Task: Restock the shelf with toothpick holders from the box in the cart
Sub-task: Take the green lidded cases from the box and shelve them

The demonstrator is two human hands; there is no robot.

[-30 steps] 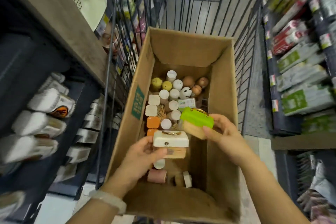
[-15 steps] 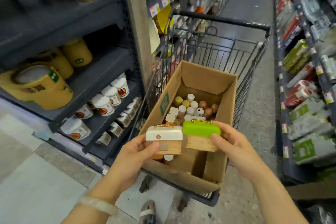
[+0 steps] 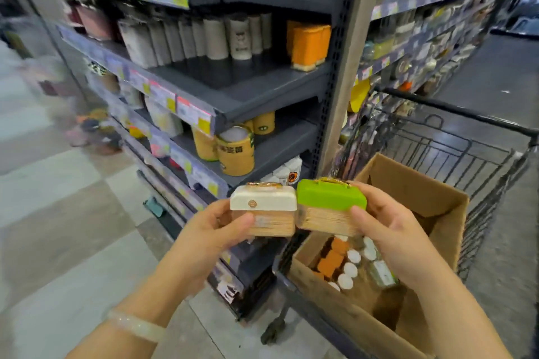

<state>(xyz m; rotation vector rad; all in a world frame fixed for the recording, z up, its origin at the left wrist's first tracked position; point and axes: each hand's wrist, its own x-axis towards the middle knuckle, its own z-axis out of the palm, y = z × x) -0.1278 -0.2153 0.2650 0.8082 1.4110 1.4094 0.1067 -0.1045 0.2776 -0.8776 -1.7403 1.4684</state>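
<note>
White-lidded holder in left grip, green-lidded holder in right grip

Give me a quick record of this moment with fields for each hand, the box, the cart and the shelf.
left hand: holds white-lidded toothpick holder
right hand: holds green-lidded toothpick holder
holders: side by side, touching, raised in front of the shelves
box: open cardboard, in the cart, more holders inside
cart: black wire, right of the shelving
shelf: dark, bare space beside orange containers
</note>
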